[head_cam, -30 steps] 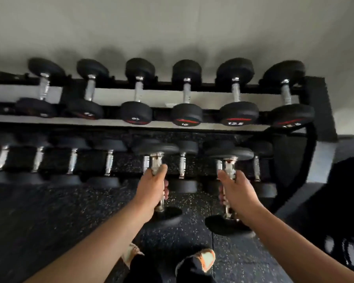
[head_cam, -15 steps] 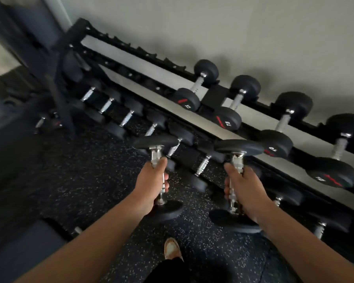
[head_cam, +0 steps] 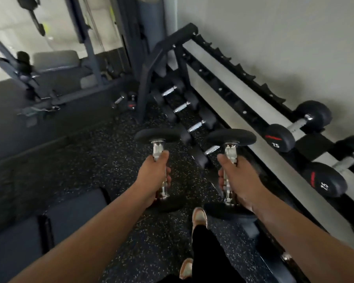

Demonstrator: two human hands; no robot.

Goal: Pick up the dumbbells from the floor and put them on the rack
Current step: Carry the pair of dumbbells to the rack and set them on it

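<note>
My left hand [head_cam: 154, 178] grips the chrome handle of a black dumbbell [head_cam: 157, 135], held upright above the speckled floor. My right hand [head_cam: 238, 179] grips a second black dumbbell [head_cam: 231, 137] the same way, just beside the lower tier of the rack. The black two-tier rack [head_cam: 219, 78] runs along the wall on the right. Its upper tier is bare at the left end and holds dumbbells marked 7.5 [head_cam: 280, 137] further right. Several dumbbells [head_cam: 181, 108] lie on the lower tier.
Two small dumbbells [head_cam: 124, 101] lie on the floor by the rack's left end post. A grey weight machine with a padded seat [head_cam: 55, 62] stands at the back left. A dark bench pad [head_cam: 29, 227] is at the lower left. My feet [head_cam: 199, 218] are on the rubber floor.
My view has swung left along the rack, from its full right part to its bare left end. Both hands keep hold of their dumbbells, and I have stepped leftward.
</note>
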